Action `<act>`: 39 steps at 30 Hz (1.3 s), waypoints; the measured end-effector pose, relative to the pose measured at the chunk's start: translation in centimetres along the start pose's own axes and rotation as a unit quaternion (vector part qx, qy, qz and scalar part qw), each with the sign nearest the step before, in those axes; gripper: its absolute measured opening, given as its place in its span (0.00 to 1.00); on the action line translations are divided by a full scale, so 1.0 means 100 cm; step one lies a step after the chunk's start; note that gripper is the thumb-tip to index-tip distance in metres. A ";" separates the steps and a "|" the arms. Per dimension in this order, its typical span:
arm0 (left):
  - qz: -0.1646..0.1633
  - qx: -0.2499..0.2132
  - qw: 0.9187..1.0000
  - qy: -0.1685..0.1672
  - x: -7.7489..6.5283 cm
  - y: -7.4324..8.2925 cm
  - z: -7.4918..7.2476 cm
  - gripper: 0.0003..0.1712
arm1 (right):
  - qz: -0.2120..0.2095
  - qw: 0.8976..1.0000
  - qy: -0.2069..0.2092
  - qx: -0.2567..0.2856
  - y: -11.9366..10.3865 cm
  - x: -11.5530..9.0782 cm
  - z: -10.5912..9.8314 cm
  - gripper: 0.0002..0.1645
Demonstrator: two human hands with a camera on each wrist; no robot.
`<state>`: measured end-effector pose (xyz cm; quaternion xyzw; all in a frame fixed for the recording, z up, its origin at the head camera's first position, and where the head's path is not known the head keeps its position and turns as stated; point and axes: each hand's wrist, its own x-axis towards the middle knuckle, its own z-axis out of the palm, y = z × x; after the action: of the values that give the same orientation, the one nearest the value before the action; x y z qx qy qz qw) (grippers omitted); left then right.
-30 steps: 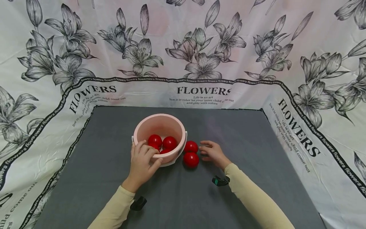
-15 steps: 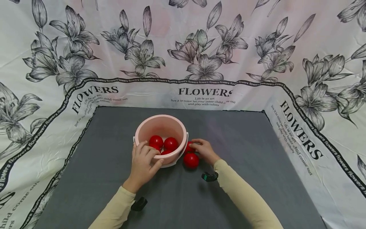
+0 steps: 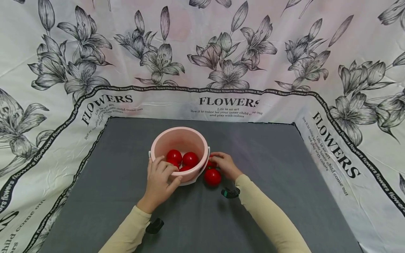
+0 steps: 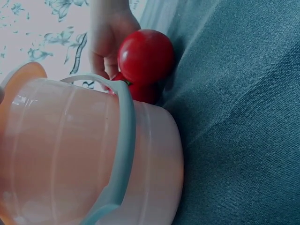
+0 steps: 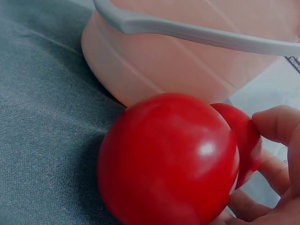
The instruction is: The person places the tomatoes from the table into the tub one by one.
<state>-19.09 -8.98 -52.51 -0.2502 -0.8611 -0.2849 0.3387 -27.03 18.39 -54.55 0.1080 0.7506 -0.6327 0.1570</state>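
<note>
My left hand [image 3: 160,179] holds the near left rim of a pink bucket [image 3: 178,138], fingers over the edge and thumb outside. Several red tomatoes [image 3: 190,159] lie inside it; the hand and rim partly cover some. Two more tomatoes sit on the table against the bucket's right side. Thumb and fingers of my right hand [image 3: 225,165] grip the farther tomato [image 5: 246,140], which is mostly hidden in the head view. The nearer tomato [image 3: 212,177] stands just in front of it, not held. A green stem spot shows between them in the left wrist view.
The bucket's pale handle [image 4: 124,140] hangs down along its side. A dark grey cloth [image 3: 269,151] covers the table. White flower-printed fabric [image 3: 227,70] rises at the back and both sides. Each wrist wears a black device [image 3: 154,226].
My right hand has moved left from beside the two table tomatoes and taken hold of the farther one. The left hand has stayed on the bucket's rim. The head view has shifted slightly.
</note>
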 end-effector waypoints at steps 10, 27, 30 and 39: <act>-0.004 0.004 1.000 -0.005 0.000 -0.001 0.000 0.15 | -0.008 1.000 0.002 0.002 -0.006 0.000 -0.007 0.25; -0.001 -0.001 1.000 -0.001 0.000 -0.001 0.002 0.14 | -0.026 0.999 0.019 0.023 -0.061 -0.006 -0.053 0.29; 0.000 -0.004 1.000 0.000 0.000 -0.001 0.002 0.14 | -0.028 0.999 0.021 0.023 -0.076 -0.011 -0.060 0.29; -0.003 -0.006 1.000 -0.005 -0.001 -0.002 0.002 0.16 | -0.048 0.999 0.017 0.003 -0.113 -0.027 -0.074 0.29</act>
<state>-19.26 -8.98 -52.75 -0.2510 -0.8619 -0.2899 0.3318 -29.30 23.76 -42.05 0.0830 0.7557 -0.6397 0.1132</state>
